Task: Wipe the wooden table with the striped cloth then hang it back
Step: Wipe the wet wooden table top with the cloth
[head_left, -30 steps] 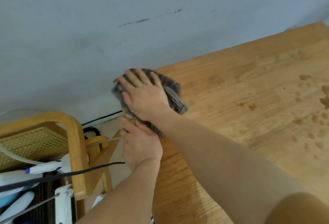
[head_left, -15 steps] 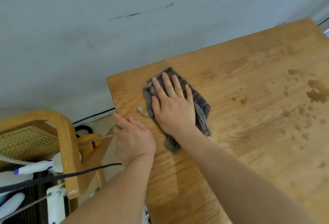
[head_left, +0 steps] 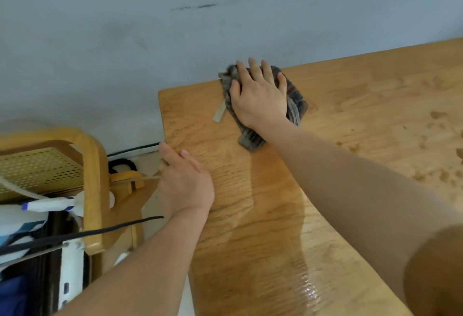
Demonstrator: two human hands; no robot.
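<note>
Your right hand [head_left: 259,97] presses the striped cloth [head_left: 250,137] flat with straight, spread fingers, at the far edge of the desk [head_left: 363,95] near its left corner, by the wall [head_left: 125,52]. Your left hand [head_left: 186,185] rests on the left edge, fingers relaxed, gripping nothing. Expect the cloth to handle light, soft and limp, probably damp, and to bunch under pressure. To hang it, pinch a free corner or hem
</note>
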